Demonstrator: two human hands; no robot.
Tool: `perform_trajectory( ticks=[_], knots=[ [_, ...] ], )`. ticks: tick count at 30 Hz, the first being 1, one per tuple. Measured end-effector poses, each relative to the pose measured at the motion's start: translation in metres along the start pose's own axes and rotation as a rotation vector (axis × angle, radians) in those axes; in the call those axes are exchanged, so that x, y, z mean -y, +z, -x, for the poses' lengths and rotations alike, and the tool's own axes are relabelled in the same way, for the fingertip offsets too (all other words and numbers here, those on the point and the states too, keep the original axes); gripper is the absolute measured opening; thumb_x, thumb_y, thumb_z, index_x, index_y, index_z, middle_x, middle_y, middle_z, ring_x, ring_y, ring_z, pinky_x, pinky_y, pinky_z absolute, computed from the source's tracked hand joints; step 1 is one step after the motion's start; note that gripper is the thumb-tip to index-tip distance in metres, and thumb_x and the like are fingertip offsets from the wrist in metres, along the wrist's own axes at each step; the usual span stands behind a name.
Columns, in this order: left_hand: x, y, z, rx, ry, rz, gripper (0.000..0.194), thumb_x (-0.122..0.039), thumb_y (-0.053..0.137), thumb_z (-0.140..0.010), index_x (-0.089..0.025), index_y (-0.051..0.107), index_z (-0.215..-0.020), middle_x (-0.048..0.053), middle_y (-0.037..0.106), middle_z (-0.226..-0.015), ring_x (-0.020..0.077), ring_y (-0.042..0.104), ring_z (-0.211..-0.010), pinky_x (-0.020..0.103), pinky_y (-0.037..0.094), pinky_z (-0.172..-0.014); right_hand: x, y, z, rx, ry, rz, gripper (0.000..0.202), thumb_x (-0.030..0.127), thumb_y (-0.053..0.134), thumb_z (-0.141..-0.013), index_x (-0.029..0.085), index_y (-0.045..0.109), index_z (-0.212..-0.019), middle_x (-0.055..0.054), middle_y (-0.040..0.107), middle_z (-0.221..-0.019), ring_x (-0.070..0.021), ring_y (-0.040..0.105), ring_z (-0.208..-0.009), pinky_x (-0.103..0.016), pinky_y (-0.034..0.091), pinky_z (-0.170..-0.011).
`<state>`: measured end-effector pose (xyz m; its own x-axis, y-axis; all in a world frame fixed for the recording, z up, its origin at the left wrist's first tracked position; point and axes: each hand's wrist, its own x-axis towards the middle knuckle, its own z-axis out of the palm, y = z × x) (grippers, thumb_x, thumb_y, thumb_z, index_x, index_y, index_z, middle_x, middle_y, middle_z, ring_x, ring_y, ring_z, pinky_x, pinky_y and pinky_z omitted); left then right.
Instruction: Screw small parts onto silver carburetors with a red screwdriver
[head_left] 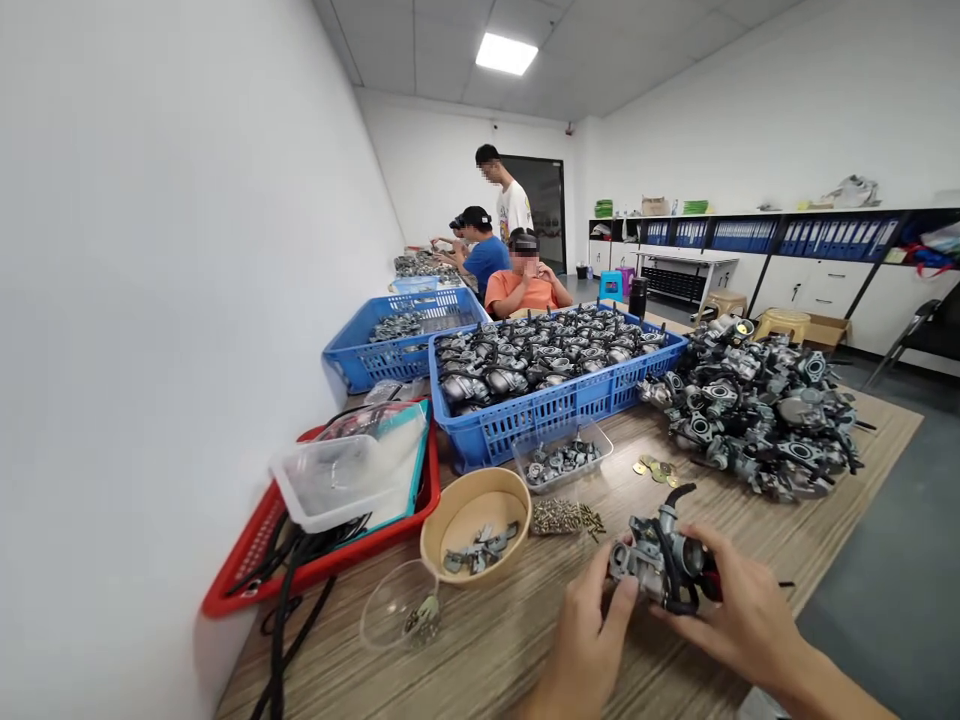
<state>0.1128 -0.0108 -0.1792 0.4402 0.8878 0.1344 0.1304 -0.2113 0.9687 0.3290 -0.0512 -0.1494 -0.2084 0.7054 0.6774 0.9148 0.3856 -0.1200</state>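
Just above the table's front part, both hands hold one carburetor (651, 562), a silvery metal body with black rubber hose on it. My left hand (592, 625) grips its left side, thumb on the near face. Around its right end wraps my right hand (739, 605), where something red and dark shows partly between the fingers. Beyond the carburetor lie a heap of small brass-coloured screws (566, 517) and several flat yellowish metal discs (656, 470). A clear tray (525, 478) of small metal parts stands behind the screws.
A large pile of carburetors (757, 410) covers the table's right side. Blue crates (480, 440) stand behind. Left are a tan bowl (431, 520) of metal pieces, a clear plastic cup (375, 610) and a red basket (225, 590). Several people (525, 290) are at the far end.
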Motion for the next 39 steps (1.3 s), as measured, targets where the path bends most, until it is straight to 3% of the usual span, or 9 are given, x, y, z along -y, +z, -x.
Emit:
perform_trajectory(
  ticks=[4, 9, 12, 16, 19, 24, 30, 35, 39],
  knots=[
    [-0.004, 0.004, -0.001, -0.059, -0.022, -0.095, 0.053, -0.052, 0.047, -0.108, -0.016, 0.071, -0.138, 0.017, 0.076, -0.139, 0.0352, 0.072, -0.130, 0.050, 0.057, -0.113, -0.001, 0.010, 0.014, 0.034, 0.030, -0.013, 0.054, 0.066, 0.045, -0.108, 0.016, 0.048, -0.131, 0.002, 0.067, -0.065, -0.0179, 0.068, -0.045, -0.024, 0.053, -0.045],
    [0.002, 0.006, 0.003, -0.064, 0.115, -0.207, 0.044, -0.039, 0.049, -0.109, -0.016, 0.066, -0.142, 0.016, 0.075, -0.142, 0.0316, 0.071, -0.134, 0.047, 0.058, -0.114, -0.012, 0.006, 0.031, 0.112, -0.049, -0.058, 0.058, 0.062, 0.069, -0.094, 0.023, 0.052, -0.134, -0.010, 0.081, -0.104, -0.0249, 0.081, -0.071, -0.028, 0.060, -0.054],
    [0.008, 0.006, 0.004, -0.059, 0.192, -0.260, 0.043, -0.036, 0.045, -0.111, -0.015, 0.063, -0.145, 0.016, 0.075, -0.143, 0.0309, 0.071, -0.134, 0.048, 0.059, -0.113, -0.022, -0.008, 0.034, 0.158, -0.045, -0.127, 0.061, 0.062, 0.070, -0.093, 0.027, 0.052, -0.140, -0.011, 0.080, -0.114, -0.0242, 0.080, -0.072, -0.030, 0.062, -0.057],
    [0.015, 0.008, 0.005, -0.054, 0.326, -0.299, 0.044, -0.037, 0.043, -0.114, -0.017, 0.058, -0.150, 0.016, 0.073, -0.145, 0.0294, 0.070, -0.136, 0.045, 0.059, -0.114, -0.037, -0.029, 0.008, 0.128, 0.079, -0.169, 0.026, 0.050, 0.052, -0.108, 0.027, 0.060, -0.117, -0.003, 0.075, -0.087, -0.0140, 0.059, -0.047, -0.027, 0.049, -0.047],
    [0.017, 0.009, 0.007, -0.018, 0.442, -0.373, 0.047, -0.037, 0.041, -0.115, -0.016, 0.052, -0.155, 0.018, 0.070, -0.149, 0.0301, 0.068, -0.139, 0.043, 0.057, -0.116, -0.046, -0.028, -0.032, 0.160, 0.137, -0.154, 0.030, 0.049, 0.047, -0.110, 0.025, 0.063, -0.104, -0.001, 0.071, -0.078, -0.0148, 0.059, -0.049, -0.029, 0.047, -0.050],
    [0.009, 0.009, 0.011, -0.033, 0.535, -0.386, 0.047, -0.040, 0.038, -0.114, -0.015, 0.057, -0.148, 0.019, 0.075, -0.140, 0.0326, 0.073, -0.130, 0.043, 0.059, -0.111, -0.049, 0.006, -0.099, 0.379, 0.141, -0.138, 0.023, 0.038, 0.055, -0.108, 0.020, 0.067, -0.102, -0.002, 0.075, -0.088, -0.0164, 0.069, -0.068, -0.031, 0.054, -0.065],
    [-0.021, 0.000, 0.004, 0.001, 0.171, -0.168, 0.038, -0.040, 0.052, -0.103, -0.016, 0.074, -0.123, 0.013, 0.085, -0.114, 0.0296, 0.081, -0.104, 0.037, 0.062, -0.093, -0.022, 0.055, -0.163, 0.640, 0.089, -0.078, 0.026, 0.040, 0.068, -0.106, 0.016, 0.070, -0.114, -0.005, 0.073, -0.108, -0.0200, 0.072, -0.096, -0.042, 0.062, -0.089],
    [-0.027, -0.001, 0.002, 0.000, 0.124, -0.124, 0.043, -0.041, 0.051, -0.099, -0.013, 0.074, -0.122, 0.016, 0.084, -0.113, 0.0328, 0.079, -0.104, 0.042, 0.059, -0.094, 0.005, 0.090, -0.197, 0.833, 0.003, -0.094, 0.030, 0.041, 0.069, -0.105, 0.018, 0.069, -0.125, -0.009, 0.071, -0.126, -0.0232, 0.071, -0.108, -0.045, 0.062, -0.095],
    [-0.023, 0.002, 0.002, -0.029, 0.017, -0.133, 0.045, -0.040, 0.050, -0.098, -0.013, 0.071, -0.127, 0.017, 0.082, -0.118, 0.0344, 0.076, -0.111, 0.046, 0.056, -0.099, 0.015, 0.110, -0.214, 0.967, -0.056, -0.123, 0.031, 0.041, 0.070, -0.104, 0.019, 0.069, -0.126, -0.009, 0.070, -0.129, -0.0240, 0.070, -0.110, -0.046, 0.061, -0.095]
  ],
)
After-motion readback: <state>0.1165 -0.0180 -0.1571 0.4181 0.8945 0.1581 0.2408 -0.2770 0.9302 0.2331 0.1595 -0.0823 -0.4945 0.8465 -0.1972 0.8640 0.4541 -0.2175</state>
